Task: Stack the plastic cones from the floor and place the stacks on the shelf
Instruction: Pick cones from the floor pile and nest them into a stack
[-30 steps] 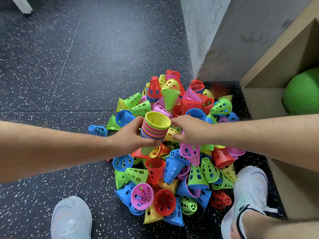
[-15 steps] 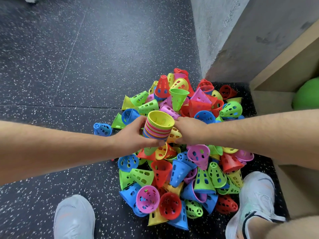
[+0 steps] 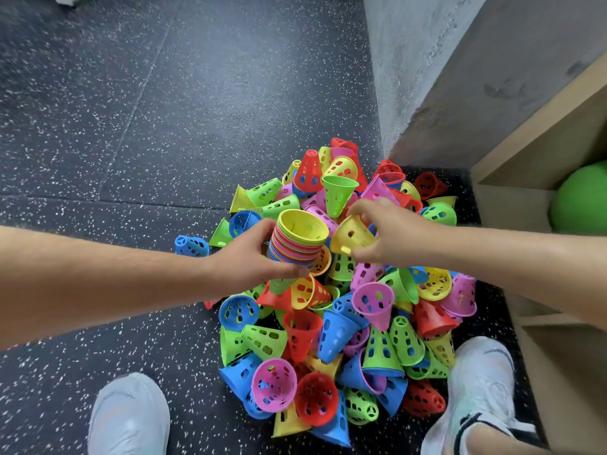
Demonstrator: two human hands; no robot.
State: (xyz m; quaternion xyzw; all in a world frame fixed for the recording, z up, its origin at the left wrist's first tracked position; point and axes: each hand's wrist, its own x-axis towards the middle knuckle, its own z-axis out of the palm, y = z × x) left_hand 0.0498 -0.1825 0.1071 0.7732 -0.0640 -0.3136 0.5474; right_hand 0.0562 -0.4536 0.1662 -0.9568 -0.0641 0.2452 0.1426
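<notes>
Holding the stack (image 3: 295, 244) of nested cones over the floor pile (image 3: 338, 333), the left grip (image 3: 249, 257) is clamping its side, open mouth tilting up and rightward. The right grip (image 3: 391, 234) is pinching a yellow cone (image 3: 351, 234) just beside that mouth, likely nesting next.

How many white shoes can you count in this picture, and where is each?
2. One white shoe is on the floor at bottom left of the cone pile; the other shoe is bottom right, beside the shelf. None appear hidden.
</notes>
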